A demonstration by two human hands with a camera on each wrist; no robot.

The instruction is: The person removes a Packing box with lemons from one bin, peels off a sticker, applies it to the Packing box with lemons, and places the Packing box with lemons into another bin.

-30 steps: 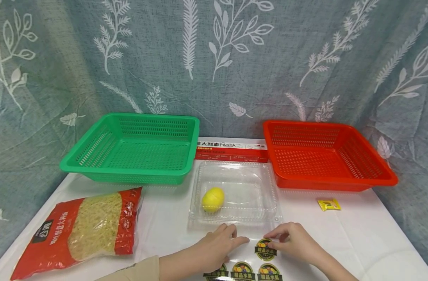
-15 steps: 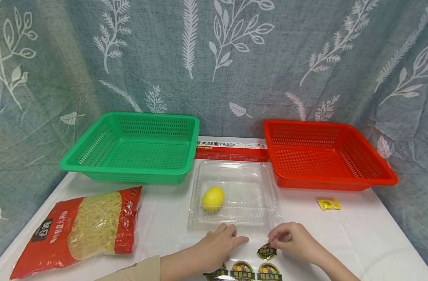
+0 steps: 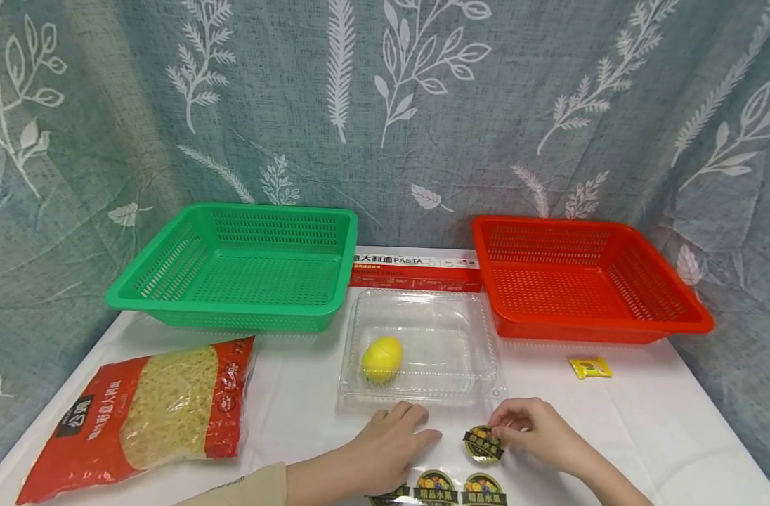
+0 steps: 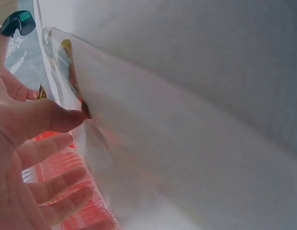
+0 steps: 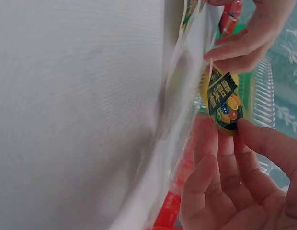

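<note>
A round black-and-gold fruit sticker (image 3: pixel 484 445) (image 5: pixel 224 103) is pinched at its edge between the thumb and fingers of my right hand (image 3: pixel 537 432) (image 5: pixel 234 187). It appears raised off its glossy backing sheet (image 3: pixel 449 458). My left hand (image 3: pixel 391 446) (image 4: pixel 38 143) rests on that sheet, thumb touching it and the other fingers extended. Along the sheet's lower part is a row of more stickers (image 3: pixel 435 487), partly cut off by the frame and covered by the left hand. Just beyond both hands sits a clear plastic container (image 3: pixel 432 351), with a yellow lemon-like fruit (image 3: pixel 382 359) in it.
A green basket (image 3: pixel 233 306) stands back left, a red basket (image 3: pixel 600 325) back right. Between them lies a red-and-white pasta box (image 3: pixel 416 274). At left is a pasta bag (image 3: pixel 164 407); at right, a small yellow packet (image 3: pixel 591 367). A patterned curtain (image 3: pixel 385 176) hangs behind.
The pinched sticker has come up from the sheet; its face tilted away and now shows again, slightly turned. My right hand has shifted slightly. The left hand stays on the sheet, its fingers slightly drawn in.
</note>
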